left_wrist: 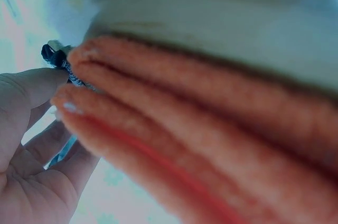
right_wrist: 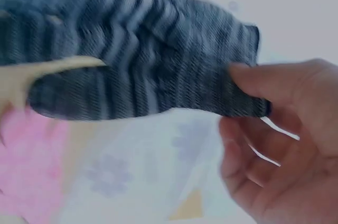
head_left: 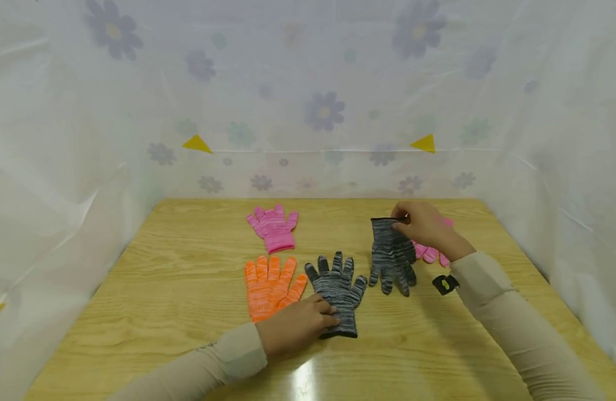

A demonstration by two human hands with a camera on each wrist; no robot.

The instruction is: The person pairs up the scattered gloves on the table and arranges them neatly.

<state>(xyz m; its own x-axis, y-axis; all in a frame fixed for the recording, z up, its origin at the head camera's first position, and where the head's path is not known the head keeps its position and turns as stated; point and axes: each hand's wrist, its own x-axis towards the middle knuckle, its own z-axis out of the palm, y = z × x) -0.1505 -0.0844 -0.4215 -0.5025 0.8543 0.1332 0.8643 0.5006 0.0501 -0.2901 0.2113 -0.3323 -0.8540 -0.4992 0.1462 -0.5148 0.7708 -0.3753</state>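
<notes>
My right hand [head_left: 422,225] pinches a grey-and-black striped knit glove [head_left: 392,250] at the cuff, its fingers hanging down. In the right wrist view, thumb and forefinger close on the dark-edged cuff [right_wrist: 261,71]. A second grey striped glove [head_left: 340,287] lies palm-flat, fingers spread and cuff toward me. On its lower left part rests my left hand [head_left: 300,326], whose wrist side covers the lower end of an orange glove [head_left: 270,287]. Orange knit [left_wrist: 211,108] fills most of the left wrist view, out of focus, beside the left thumb [left_wrist: 39,86].
One pink glove [head_left: 275,228] lies at the back, left of the middle. Another pink glove [head_left: 428,253] is partly hidden behind the right hand and the lifted glove. White flowered sheeting [head_left: 323,72] walls the wooden table [head_left: 187,234] on the back and sides.
</notes>
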